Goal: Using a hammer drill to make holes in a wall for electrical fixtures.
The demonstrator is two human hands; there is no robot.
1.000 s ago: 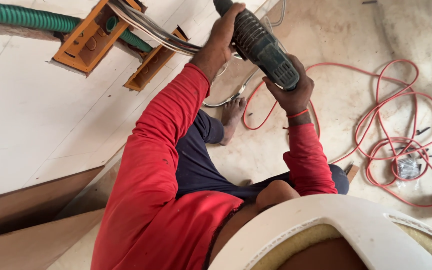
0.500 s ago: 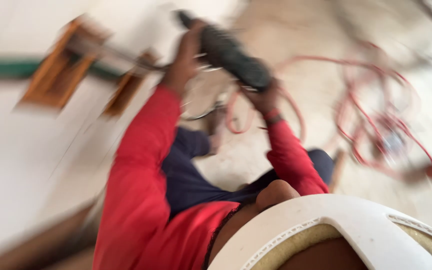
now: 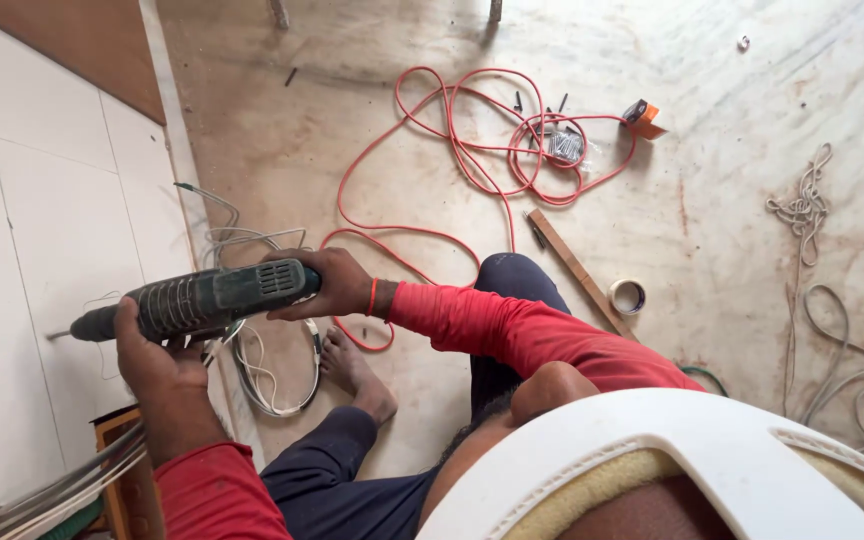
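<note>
I hold a dark green power drill (image 3: 202, 295) level with both hands. My left hand (image 3: 152, 355) grips its front barrel from below. My right hand (image 3: 327, 283), with an orange band at the wrist, is closed around the rear handle. The drill's thin bit (image 3: 57, 334) points left and its tip meets the white wall panel (image 3: 32, 230). Both arms wear red sleeves. A white helmet brim (image 3: 672, 450) fills the lower right of the view.
A long orange cable (image 3: 452, 150) loops over the dusty floor, with a bag of screws (image 3: 564, 146) and an orange box (image 3: 642, 117) beside it. A wooden strip (image 3: 577, 268), tape roll (image 3: 627, 296), grey ropes (image 3: 812, 290), grey wires (image 3: 272, 390) and a wooden frame (image 3: 117, 470) lie nearby. My bare foot (image 3: 352, 370) rests by the wall.
The view has swung from the wooden wall boxes down to the floor and lower wall. The drill has come down and now points left at the white panel, both hands still on it.
</note>
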